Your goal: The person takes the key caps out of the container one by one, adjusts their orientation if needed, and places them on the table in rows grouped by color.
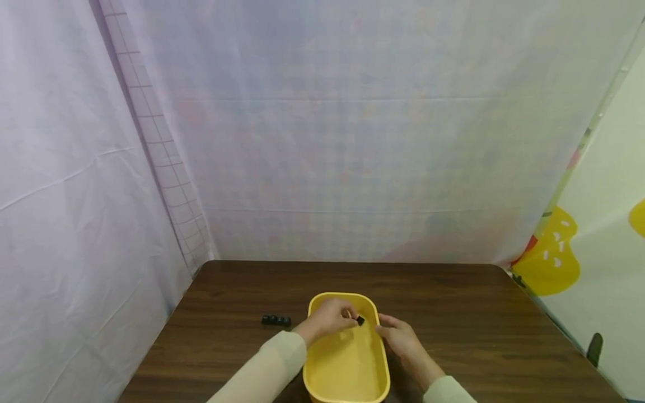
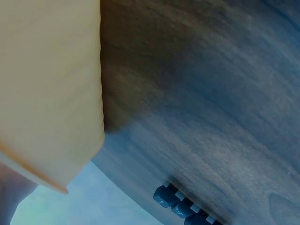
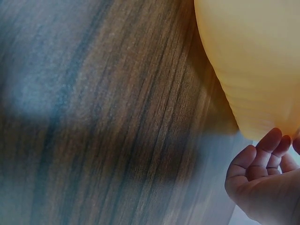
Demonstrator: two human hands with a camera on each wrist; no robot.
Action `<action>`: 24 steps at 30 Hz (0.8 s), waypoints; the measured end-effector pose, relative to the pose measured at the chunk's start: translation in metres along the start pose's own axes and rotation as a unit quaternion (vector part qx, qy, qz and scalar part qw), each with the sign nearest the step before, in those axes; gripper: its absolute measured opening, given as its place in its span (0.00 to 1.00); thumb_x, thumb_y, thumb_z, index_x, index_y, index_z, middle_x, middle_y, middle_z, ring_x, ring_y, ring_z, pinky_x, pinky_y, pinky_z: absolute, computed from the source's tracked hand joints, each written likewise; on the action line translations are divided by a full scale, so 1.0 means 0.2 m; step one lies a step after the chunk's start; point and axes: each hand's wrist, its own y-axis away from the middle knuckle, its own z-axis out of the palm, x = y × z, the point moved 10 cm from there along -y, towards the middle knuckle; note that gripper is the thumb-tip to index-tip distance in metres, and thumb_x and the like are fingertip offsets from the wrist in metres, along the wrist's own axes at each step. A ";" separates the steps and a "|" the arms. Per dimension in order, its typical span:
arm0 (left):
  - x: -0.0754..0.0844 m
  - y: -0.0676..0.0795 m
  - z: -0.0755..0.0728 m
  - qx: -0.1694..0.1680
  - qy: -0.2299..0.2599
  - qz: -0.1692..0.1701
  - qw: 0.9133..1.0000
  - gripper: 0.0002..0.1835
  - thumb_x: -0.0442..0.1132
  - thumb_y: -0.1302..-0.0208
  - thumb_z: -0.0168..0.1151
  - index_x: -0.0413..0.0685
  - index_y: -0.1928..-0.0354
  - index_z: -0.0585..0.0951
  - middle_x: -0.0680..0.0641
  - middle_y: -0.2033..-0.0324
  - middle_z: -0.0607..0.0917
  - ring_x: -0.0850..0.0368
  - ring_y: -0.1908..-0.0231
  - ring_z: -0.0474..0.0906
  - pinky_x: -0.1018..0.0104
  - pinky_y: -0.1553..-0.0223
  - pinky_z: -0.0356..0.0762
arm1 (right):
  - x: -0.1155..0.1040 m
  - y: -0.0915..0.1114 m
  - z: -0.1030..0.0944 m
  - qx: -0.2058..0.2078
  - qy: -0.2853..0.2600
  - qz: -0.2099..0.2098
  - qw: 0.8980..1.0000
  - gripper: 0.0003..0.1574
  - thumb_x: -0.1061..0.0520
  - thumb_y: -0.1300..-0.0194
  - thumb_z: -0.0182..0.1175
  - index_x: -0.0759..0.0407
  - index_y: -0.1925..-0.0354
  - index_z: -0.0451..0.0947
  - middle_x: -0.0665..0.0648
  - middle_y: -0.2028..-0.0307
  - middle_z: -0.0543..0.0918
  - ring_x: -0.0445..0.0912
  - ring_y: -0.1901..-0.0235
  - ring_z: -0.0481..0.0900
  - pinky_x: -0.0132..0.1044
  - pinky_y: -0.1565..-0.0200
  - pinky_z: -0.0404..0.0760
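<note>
A long yellow plastic tub (image 1: pixel 347 369) with rounded corners stands on the table. My left hand (image 1: pixel 327 319) reaches into it from the left, pinching a small black block (image 1: pixel 360 321) at the fingertips near the far right inner wall. My right hand (image 1: pixel 403 342) grips the tub's right rim, thumb at the edge and fingers along the outside. In the right wrist view, the right hand's curled fingers (image 3: pixel 268 143) lie against the tub's wall (image 3: pixel 253 61). The left wrist view shows mostly the tub's outer side (image 2: pixel 51 84); the left hand is largely hidden behind its rim.
Several small black blocks (image 1: pixel 276 320) with pale marks lie in a row left of the tub. The dark wood-grain table (image 1: pixel 453 302) reaches back to a pale hanging curtain (image 1: pixel 353 168). White cloth (image 1: pixel 75 224) hangs on the left, and a patterned sheet on the right.
</note>
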 end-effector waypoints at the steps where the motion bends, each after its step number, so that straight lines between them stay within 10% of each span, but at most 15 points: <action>1: 0.00 0.00 -0.01 0.002 -0.001 0.004 1.000 0.06 0.36 0.36 0.69 0.45 0.59 0.86 0.55 0.71 0.82 0.65 0.72 0.76 0.70 0.69 0.75 | 0.00 0.00 0.00 0.000 0.000 0.000 1.000 0.27 0.65 0.32 0.55 0.75 0.37 0.69 0.67 0.61 0.85 0.53 0.65 0.85 0.44 0.65 0.84; 9: -0.01 0.03 -0.14 0.037 -0.013 0.010 0.999 0.14 0.37 0.35 0.67 0.41 0.49 0.85 0.52 0.63 0.85 0.59 0.62 0.79 0.65 0.61 0.78 | 0.00 0.00 -0.01 0.006 0.003 0.001 1.000 0.28 0.65 0.33 0.57 0.75 0.37 0.69 0.65 0.65 0.86 0.51 0.69 0.85 0.41 0.68 0.83; 24: -0.36 0.22 -0.55 0.156 0.086 -0.065 0.982 0.14 0.31 0.38 0.67 0.38 0.50 0.85 0.41 0.55 0.85 0.44 0.53 0.81 0.54 0.57 0.81 | 0.00 0.00 -0.01 0.008 0.013 0.001 1.000 0.28 0.64 0.33 0.58 0.74 0.37 0.69 0.59 0.70 0.85 0.47 0.74 0.81 0.38 0.72 0.79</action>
